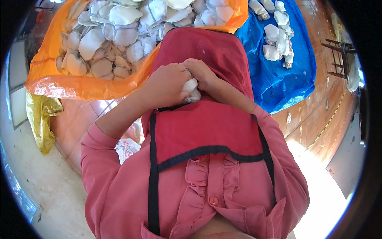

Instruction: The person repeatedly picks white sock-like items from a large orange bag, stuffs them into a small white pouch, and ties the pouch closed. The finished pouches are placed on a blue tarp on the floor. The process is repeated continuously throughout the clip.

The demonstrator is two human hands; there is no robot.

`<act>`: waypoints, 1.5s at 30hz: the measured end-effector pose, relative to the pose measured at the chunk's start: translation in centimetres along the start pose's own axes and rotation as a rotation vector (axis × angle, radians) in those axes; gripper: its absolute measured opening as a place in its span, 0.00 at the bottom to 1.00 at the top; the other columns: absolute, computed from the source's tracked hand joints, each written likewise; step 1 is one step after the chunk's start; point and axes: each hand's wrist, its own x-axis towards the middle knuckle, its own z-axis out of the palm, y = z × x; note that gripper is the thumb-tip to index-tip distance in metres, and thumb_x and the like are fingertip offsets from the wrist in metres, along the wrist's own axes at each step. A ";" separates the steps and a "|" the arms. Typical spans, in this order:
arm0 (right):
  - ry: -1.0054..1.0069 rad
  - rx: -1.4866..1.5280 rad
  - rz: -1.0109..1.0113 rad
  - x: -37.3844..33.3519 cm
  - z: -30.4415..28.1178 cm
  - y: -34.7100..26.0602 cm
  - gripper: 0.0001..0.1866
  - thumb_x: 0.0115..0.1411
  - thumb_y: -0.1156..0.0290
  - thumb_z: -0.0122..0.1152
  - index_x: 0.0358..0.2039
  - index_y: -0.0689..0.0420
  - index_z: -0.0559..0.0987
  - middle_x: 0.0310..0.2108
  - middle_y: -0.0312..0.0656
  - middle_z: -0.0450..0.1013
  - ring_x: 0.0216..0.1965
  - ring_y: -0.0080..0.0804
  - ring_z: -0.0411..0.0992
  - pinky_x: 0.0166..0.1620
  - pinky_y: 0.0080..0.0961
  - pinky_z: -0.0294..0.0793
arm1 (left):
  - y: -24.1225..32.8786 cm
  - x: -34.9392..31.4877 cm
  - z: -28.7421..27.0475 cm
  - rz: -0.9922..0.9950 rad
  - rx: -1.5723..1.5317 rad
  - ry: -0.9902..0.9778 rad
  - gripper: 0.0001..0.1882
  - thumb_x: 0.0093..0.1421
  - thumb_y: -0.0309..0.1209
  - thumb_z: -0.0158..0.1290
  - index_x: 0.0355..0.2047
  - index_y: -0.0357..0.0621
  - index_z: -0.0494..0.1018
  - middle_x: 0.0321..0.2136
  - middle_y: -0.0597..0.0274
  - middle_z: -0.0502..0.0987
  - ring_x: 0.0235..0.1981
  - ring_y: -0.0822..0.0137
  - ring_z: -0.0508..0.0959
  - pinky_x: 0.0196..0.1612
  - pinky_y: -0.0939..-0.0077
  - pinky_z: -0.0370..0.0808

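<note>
Over the red apron (199, 47) on my lap, both hands come together around a small white and grey cloth bundle (191, 85). My left hand (166, 84) is closed on it from the left, its back turned up. Curled fingers of my right hand (201, 73) meet the bundle from the other side. Part of the bundle shows below the fingers; the rest is hidden in the grip. Just beyond my left hand, a heap of flat, rounded white cloth pieces (125, 36) with grey edges fills an orange plastic sack (79, 88).
To the right, a blue plastic sheet (274, 87) carries several rolled white bundles (282, 42). A yellow bag (39, 123) lies at the left on the tiled floor (75, 123). A dark wooden stool or chair (338, 49) stands at the far right, with a whitish plastic bag (353, 79) beside it.
</note>
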 end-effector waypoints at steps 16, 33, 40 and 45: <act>-0.648 -0.370 -0.337 -2.9 -2.2 -6.0 0.27 0.54 0.75 0.66 0.56 0.54 0.70 0.54 0.36 0.68 0.55 0.29 0.66 0.58 0.27 0.67 | -2.8 -3.0 0.2 -0.258 -1.051 0.244 0.18 0.51 0.15 0.57 0.43 0.40 0.70 0.39 0.67 0.74 0.42 0.75 0.75 0.49 0.79 0.72; -0.314 -0.545 -0.363 -2.4 -0.3 -0.3 0.25 0.47 0.71 0.72 0.44 0.53 0.69 0.39 0.35 0.70 0.42 0.24 0.67 0.47 0.25 0.70 | -3.9 -5.1 5.4 -0.389 -0.892 0.409 0.14 0.53 0.23 0.61 0.36 0.40 0.67 0.35 0.63 0.73 0.35 0.73 0.74 0.39 0.78 0.72; -0.041 -0.740 -0.392 -1.3 0.6 0.1 0.23 0.46 0.70 0.71 0.40 0.56 0.69 0.34 0.43 0.72 0.39 0.31 0.71 0.43 0.28 0.71 | -3.3 -3.9 5.2 -0.274 -0.240 0.594 0.14 0.48 0.20 0.57 0.34 0.39 0.64 0.29 0.50 0.68 0.32 0.47 0.71 0.37 0.59 0.70; 0.158 -0.854 -0.651 -0.9 0.9 -1.4 0.23 0.47 0.71 0.70 0.42 0.57 0.70 0.36 0.47 0.74 0.40 0.41 0.74 0.44 0.33 0.72 | -4.0 -1.6 5.0 -0.178 -0.067 0.694 0.14 0.51 0.20 0.53 0.38 0.41 0.65 0.32 0.47 0.71 0.36 0.43 0.73 0.38 0.56 0.70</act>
